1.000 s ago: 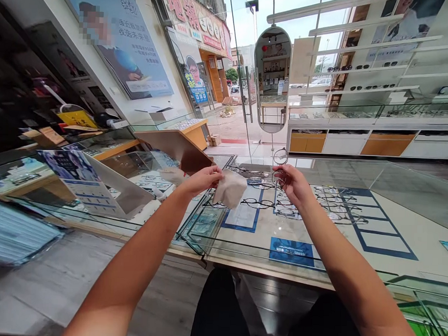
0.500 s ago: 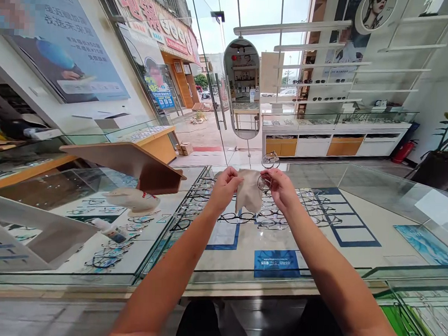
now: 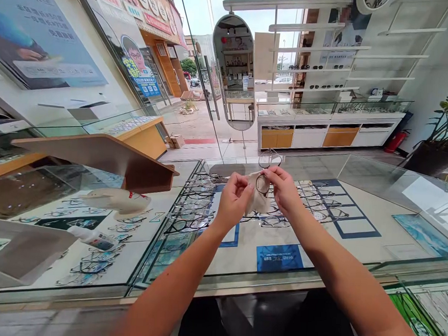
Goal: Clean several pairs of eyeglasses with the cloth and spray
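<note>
My right hand pinches a pair of round, thin-framed eyeglasses above the glass counter. One lens stands up past my fingers and the other hangs below them, in front of a beige cleaning cloth. The cloth is gripped by my left hand, whose fingers are curled closed at its left edge, close to the lower lens. Whether the cloth presses on that lens I cannot tell. Under both hands, rows of eyeglasses lie inside the glass display case.
On the left stand a brown wooden stand, a cream-coloured object and a white bottle. A blue card lies near the case's front. Beyond the counter are an oval mirror and a potted plant.
My left hand has moved right, closer to my right hand, bringing the cloth behind the lower lens. The whole view has also shifted slightly.
</note>
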{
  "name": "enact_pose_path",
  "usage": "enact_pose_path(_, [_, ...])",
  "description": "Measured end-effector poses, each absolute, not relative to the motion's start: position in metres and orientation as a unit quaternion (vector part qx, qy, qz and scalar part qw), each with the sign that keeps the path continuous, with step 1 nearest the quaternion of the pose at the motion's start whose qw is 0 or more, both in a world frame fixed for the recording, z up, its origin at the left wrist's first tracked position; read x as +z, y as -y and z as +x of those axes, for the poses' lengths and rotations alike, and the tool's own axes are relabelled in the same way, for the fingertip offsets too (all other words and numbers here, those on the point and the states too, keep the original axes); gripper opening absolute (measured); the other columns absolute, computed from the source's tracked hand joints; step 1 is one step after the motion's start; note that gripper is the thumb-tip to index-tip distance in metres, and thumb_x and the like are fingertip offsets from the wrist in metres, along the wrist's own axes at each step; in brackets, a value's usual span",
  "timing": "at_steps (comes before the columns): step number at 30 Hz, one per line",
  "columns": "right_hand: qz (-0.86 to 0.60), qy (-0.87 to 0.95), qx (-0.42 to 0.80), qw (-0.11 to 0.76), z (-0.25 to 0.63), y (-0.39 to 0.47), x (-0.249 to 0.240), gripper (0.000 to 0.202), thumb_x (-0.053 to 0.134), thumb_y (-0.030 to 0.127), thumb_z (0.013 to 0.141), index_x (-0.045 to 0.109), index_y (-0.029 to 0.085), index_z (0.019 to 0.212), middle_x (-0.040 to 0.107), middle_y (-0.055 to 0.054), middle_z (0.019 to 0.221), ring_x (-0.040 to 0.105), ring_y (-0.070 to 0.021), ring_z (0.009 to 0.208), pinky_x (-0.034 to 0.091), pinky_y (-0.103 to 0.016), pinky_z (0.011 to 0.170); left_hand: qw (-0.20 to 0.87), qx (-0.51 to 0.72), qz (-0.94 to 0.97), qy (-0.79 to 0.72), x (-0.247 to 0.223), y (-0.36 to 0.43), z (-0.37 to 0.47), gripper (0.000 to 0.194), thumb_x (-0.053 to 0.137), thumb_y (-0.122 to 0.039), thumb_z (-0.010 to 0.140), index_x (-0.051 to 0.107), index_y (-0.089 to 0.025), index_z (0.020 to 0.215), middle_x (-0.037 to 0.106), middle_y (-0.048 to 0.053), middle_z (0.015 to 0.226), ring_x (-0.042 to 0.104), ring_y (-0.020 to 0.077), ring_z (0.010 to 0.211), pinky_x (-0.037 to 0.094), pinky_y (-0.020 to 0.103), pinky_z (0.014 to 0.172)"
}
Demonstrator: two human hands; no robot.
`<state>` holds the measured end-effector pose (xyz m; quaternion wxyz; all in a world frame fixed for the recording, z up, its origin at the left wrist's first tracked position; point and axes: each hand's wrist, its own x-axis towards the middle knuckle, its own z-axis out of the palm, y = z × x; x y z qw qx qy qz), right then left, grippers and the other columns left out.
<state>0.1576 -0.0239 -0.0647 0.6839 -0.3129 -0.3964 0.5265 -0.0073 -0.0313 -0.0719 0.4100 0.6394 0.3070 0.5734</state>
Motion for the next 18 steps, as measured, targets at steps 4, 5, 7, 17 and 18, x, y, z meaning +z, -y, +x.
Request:
enact_pose_path(4, [-0.316, 0.403, 0.509, 0.692, 0.1534, 0.0262, -0.0650, 0.027, 0.096, 0.044, 0.071, 0.077, 0.025, 0.077, 0.071, 0.002, 0.079, 0.057, -0.0167, 0.079, 0.047, -0.030, 0.079, 0.372, 0.559, 0.678, -0.300, -0.0714, 0.0364, -0.0086, 0.024, 0.072, -0.042, 0.099, 0.063, -0.021, 0.092, 0.074, 0.011, 0.125, 0.070, 0.0222, 0.103, 0.055, 0.032, 0.085])
enact_pose_path(5, [-0.317, 0.405, 0.509, 0.691, 0.1527, 0.0264, -0.0650, 0.027, 0.095, 0.044, 0.071, 0.077, 0.025, 0.076, 0.071, 0.002, 0.079, 0.057, -0.0169, 0.079, 0.047, -0.031, 0.080, 0.356, 0.557, 0.688, -0.297, -0.0707, 0.0378, -0.0087, 0.023, 0.069, -0.042, 0.101, 0.066, -0.021, 0.091, 0.074, 0.011, 0.125, 0.070, 0.0242, 0.108, 0.055, 0.033, 0.086])
enact_pose_path(7, [-0.318, 0.409, 0.510, 0.686, 0.1518, 0.0271, -0.0646, 0.027, 0.095, 0.045, 0.072, 0.076, 0.025, 0.075, 0.072, 0.001, 0.079, 0.058, -0.0173, 0.079, 0.048, -0.032, 0.081, 0.333, 0.562, 0.695, -0.301, -0.0698, 0.0396, -0.0080, 0.028, 0.064, -0.044, 0.105, 0.071, -0.021, 0.088, 0.076, 0.012, 0.120, 0.070, 0.0258, 0.111, 0.056, 0.034, 0.087])
enact_pose_path(17, [-0.294, 0.384, 0.575, 0.660, 0.1478, 0.0345, -0.0588, 0.036, 0.100, 0.048, 0.063, 0.074, 0.026, 0.074, 0.075, 0.000, 0.084, 0.060, -0.0167, 0.076, 0.050, -0.030, 0.072, 0.535, 0.562, 0.558, -0.296, -0.0735, 0.0316, -0.0004, 0.057, 0.098, -0.054, 0.074, 0.060, -0.022, 0.104, 0.074, 0.004, 0.102, 0.072, 0.0175, 0.086, 0.058, 0.028, 0.079])
enact_pose_path(18, [-0.291, 0.382, 0.582, 0.657, 0.1479, 0.0347, -0.0585, 0.036, 0.100, 0.048, 0.063, 0.073, 0.026, 0.074, 0.075, 0.000, 0.085, 0.061, -0.0167, 0.076, 0.051, -0.030, 0.071, 0.567, 0.538, 0.552, -0.291, -0.0735, 0.0309, -0.0006, 0.060, 0.098, -0.056, 0.074, 0.061, -0.022, 0.106, 0.076, 0.004, 0.101, 0.073, 0.0180, 0.086, 0.058, 0.029, 0.078])
